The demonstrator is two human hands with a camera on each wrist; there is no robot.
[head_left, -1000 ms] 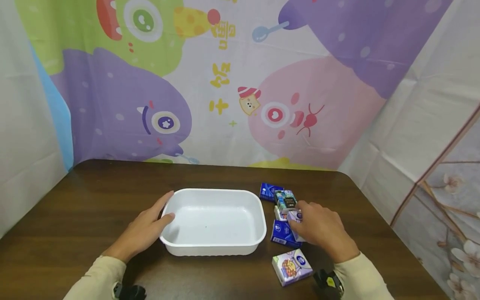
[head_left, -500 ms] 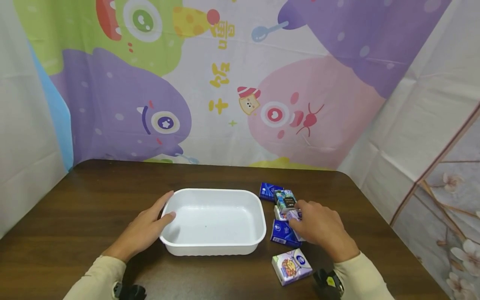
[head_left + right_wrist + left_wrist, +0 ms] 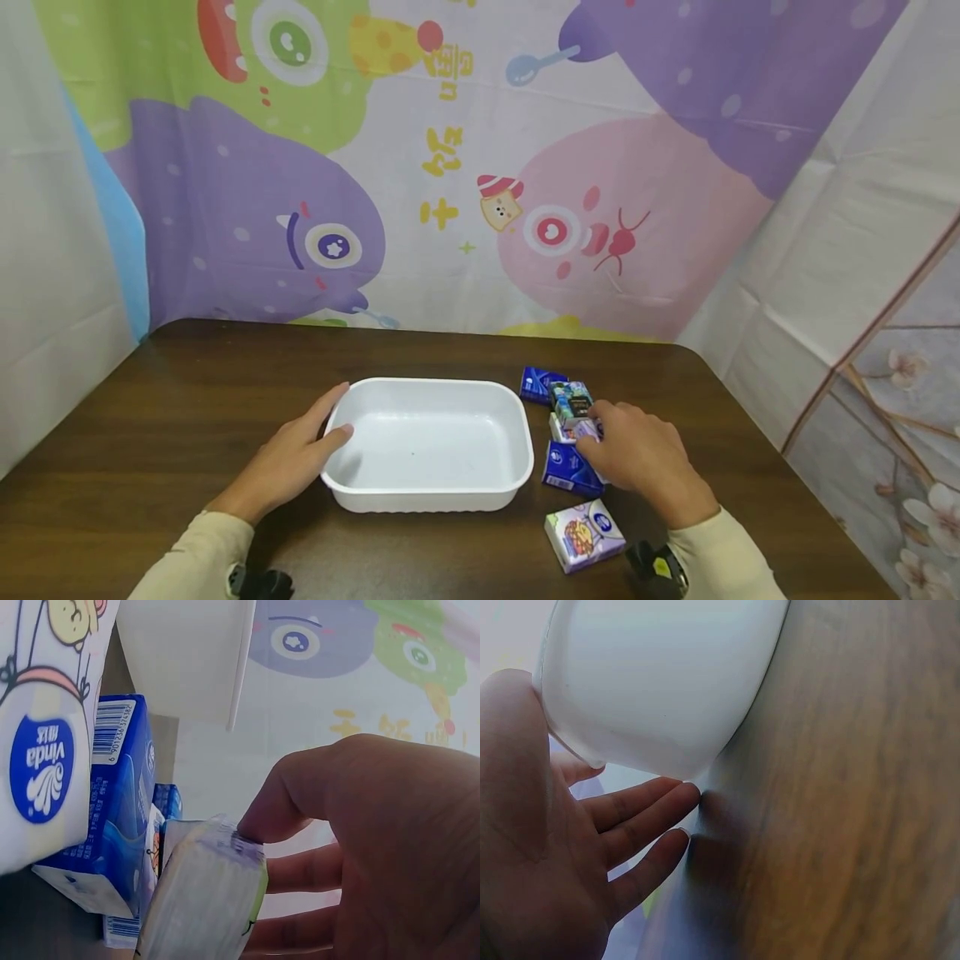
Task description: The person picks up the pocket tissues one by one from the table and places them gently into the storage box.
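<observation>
My left hand [image 3: 288, 462] holds the left side of a white plastic basin [image 3: 427, 502], thumb over the rim. In the left wrist view, the other fingers [image 3: 645, 825] extend along the basin's outside, low by the table. My right hand [image 3: 641, 454] pinches a small lilac-and-white tissue pack [image 3: 206, 892] between thumb and fingers, over a cluster of packs. In that cluster are a blue pack [image 3: 570, 468], a green-blue patterned pack [image 3: 572, 403] and another blue pack [image 3: 538, 384] at the back. A white pack [image 3: 561, 429] is partly hidden between them.
A lilac-and-white Vinda tissue pack [image 3: 585, 535] lies alone nearer the front, left of the right wrist. Everything stands on a dark brown wooden table [image 3: 420, 554]. A cartoon-printed cloth [image 3: 450, 275] hangs behind it.
The lilac pack has tilted slightly in my right hand, and more of the white pack below shows. My left hand and the basin stay in place.
</observation>
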